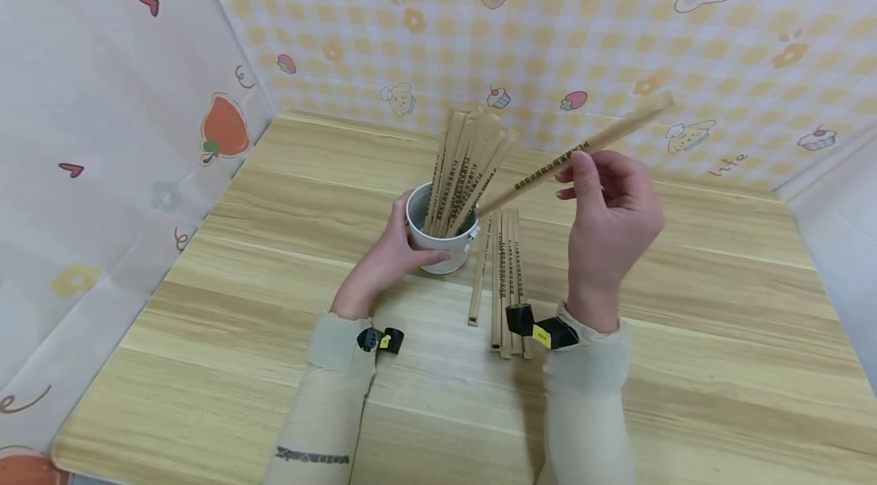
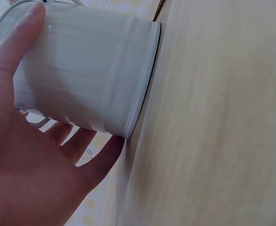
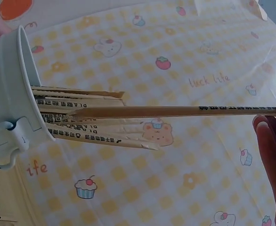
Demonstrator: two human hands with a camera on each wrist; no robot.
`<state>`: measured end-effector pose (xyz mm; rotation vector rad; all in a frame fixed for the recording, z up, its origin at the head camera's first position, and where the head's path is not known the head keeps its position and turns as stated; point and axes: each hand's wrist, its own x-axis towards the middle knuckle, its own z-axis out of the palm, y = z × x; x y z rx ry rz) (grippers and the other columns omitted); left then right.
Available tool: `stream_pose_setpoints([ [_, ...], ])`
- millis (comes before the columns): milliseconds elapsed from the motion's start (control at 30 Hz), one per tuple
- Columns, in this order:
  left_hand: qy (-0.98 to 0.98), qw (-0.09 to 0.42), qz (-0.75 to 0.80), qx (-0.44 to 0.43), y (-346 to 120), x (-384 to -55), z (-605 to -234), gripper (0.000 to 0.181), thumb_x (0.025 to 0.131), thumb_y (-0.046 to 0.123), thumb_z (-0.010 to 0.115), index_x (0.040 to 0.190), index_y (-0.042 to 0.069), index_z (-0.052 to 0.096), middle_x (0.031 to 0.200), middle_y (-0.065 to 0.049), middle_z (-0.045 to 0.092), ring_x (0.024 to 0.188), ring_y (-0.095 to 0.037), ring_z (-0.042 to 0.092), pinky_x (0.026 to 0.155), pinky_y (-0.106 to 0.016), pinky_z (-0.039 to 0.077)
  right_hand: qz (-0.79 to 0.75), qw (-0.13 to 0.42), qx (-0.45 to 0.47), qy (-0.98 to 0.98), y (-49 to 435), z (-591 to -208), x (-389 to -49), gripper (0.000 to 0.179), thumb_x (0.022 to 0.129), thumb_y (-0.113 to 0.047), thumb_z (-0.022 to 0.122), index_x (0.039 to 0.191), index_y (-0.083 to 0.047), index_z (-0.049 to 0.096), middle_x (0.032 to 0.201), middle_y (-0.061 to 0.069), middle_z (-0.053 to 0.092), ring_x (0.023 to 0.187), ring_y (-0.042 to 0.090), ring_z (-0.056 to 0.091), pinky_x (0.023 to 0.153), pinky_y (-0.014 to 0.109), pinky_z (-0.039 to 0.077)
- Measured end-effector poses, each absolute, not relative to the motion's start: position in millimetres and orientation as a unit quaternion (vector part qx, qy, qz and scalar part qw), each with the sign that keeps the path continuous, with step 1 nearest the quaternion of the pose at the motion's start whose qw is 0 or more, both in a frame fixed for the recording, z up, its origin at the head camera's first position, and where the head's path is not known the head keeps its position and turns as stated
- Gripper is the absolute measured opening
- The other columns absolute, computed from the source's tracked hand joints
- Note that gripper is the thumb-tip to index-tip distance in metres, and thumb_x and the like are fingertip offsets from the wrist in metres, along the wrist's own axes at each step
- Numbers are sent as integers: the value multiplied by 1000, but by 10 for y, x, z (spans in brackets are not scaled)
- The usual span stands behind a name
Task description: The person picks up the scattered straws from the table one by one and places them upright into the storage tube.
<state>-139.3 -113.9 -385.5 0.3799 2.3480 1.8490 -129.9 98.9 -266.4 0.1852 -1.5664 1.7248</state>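
My left hand (image 1: 384,256) grips a small white metal bucket (image 1: 457,250), thumb on the near side and fingers round the far side. In the left wrist view the bucket (image 2: 86,66) has its base at the tabletop. Several paper-wrapped straws (image 1: 473,154) with dark print stand in it, leaning right. My right hand (image 1: 613,230) pinches one more wrapped straw (image 1: 626,126) between thumb and fingers, slanting down toward the bucket's rim. In the right wrist view this straw (image 3: 171,111) overlaps the others, its lower end near the bucket mouth.
Several more wrapped straws (image 1: 507,279) lie side by side on the wooden table (image 1: 719,363), right of the bucket and partly behind my right wrist. A patterned yellow-checked backdrop (image 1: 438,51) rises at the table's back edge, with a white one (image 1: 103,127) at the left.
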Motion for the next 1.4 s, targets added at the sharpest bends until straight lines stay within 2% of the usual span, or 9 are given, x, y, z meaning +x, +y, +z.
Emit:
stream_pose_setpoints([
  [500, 783, 61, 606, 126, -1148, -1390, -3851, 105, 65, 7, 78, 140, 14, 5, 138, -11, 23, 124, -25, 29, 101, -39, 27, 616, 377, 111, -683, 913, -2761, -1348, 21, 79, -13, 67, 81, 7, 62, 74, 11, 63, 61, 21, 60, 51, 26, 50],
  [933, 785, 70, 607, 103, -1139, -1388, -3842, 106, 64, 7, 79, 140, 14, 6, 138, -10, 23, 124, -25, 29, 100, -38, 28, 521, 346, 101, -774, 901, -3073, -1558, 25, 82, -27, 64, 83, -3, 64, 75, 0, 65, 58, 8, 59, 50, 19, 48],
  [1100, 784, 68, 608, 107, -1145, -1389, -3849, 106, 64, 9, 79, 140, 16, 6, 138, -9, 24, 124, -24, 30, 100, -37, 29, 488, 341, 108, -797, 870, -3151, -1603, 24, 83, -27, 62, 83, -3, 64, 73, 1, 65, 58, 7, 59, 50, 16, 47],
  [1400, 779, 66, 613, 112, -1143, -1379, -3837, 105, 64, 7, 79, 140, 16, 7, 137, -10, 25, 123, -24, 31, 100, -37, 30, 452, 299, 105, -834, 846, -3268, -1658, 22, 84, -26, 62, 85, -4, 64, 72, 1, 65, 58, 7, 58, 49, 15, 46],
])
